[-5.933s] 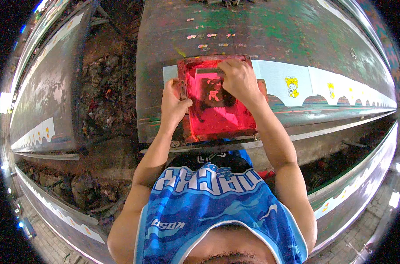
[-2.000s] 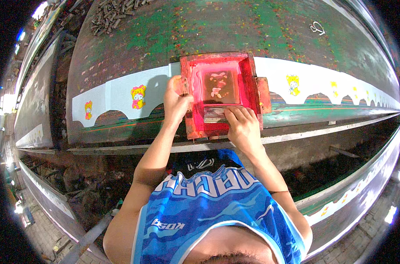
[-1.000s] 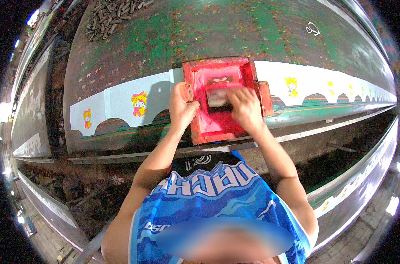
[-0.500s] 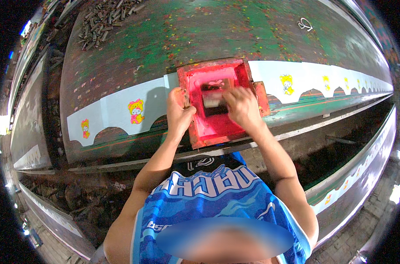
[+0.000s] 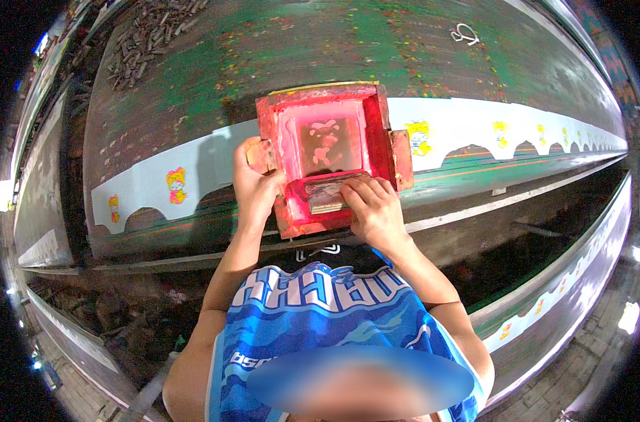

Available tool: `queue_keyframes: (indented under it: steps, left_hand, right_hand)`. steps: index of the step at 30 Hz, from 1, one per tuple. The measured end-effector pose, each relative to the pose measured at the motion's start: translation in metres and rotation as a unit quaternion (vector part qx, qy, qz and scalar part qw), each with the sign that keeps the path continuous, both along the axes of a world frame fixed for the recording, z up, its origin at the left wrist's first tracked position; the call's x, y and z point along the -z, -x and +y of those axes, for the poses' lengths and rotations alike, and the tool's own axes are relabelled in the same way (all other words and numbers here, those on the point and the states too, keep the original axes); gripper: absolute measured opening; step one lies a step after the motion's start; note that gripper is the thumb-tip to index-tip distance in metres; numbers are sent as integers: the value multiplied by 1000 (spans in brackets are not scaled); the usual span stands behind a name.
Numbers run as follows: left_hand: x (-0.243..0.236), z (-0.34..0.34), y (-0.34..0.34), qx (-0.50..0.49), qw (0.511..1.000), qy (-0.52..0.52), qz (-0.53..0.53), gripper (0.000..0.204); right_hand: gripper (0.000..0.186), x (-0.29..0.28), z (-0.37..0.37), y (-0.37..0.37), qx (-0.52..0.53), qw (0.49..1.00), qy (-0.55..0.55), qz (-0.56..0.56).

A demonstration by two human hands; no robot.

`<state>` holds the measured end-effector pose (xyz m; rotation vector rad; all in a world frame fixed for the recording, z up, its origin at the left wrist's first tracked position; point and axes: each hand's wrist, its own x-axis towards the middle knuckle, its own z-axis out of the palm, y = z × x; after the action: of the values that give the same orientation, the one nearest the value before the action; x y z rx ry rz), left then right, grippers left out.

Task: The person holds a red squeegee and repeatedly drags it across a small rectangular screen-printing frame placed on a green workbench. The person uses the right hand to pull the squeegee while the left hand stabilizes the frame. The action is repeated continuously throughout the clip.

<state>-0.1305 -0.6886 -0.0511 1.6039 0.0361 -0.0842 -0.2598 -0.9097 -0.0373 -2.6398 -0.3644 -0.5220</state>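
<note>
Left hand (image 5: 256, 190) pinched left side of red frame (image 5: 376, 116) at near edge of table (image 5: 299, 56). Fingers of right hand (image 5: 376, 209) pinched scraper (image 5: 325, 200) inside.

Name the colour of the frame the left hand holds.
The frame is red, with pink inside; the head view shows it best.

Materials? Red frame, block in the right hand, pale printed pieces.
Red frame: probably painted or ink-stained wood; scuffed, chipped-looking edges, wet-looking red inside.
Block in the right hand: possibly worn wood; streaked brown-grey face, paler lower part. Rubber or plastic parts can't be ruled out.
Pale printed pieces: likely thin cloth, matte; they lie flat with cleanly curved edges. Paper possible.
</note>
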Motion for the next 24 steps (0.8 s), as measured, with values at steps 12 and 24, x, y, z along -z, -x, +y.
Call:
queue_keyframes:
  steps: [12,24]
  left_hand:
    - [23,-189,35,27,996,36,72,78]
    - [28,-200,36,16,996,-64,59,75]
  right_hand:
    - [41,8,-178,36,37,998,15,39]
    - [39,9,-197,38,6,999,-11,47]
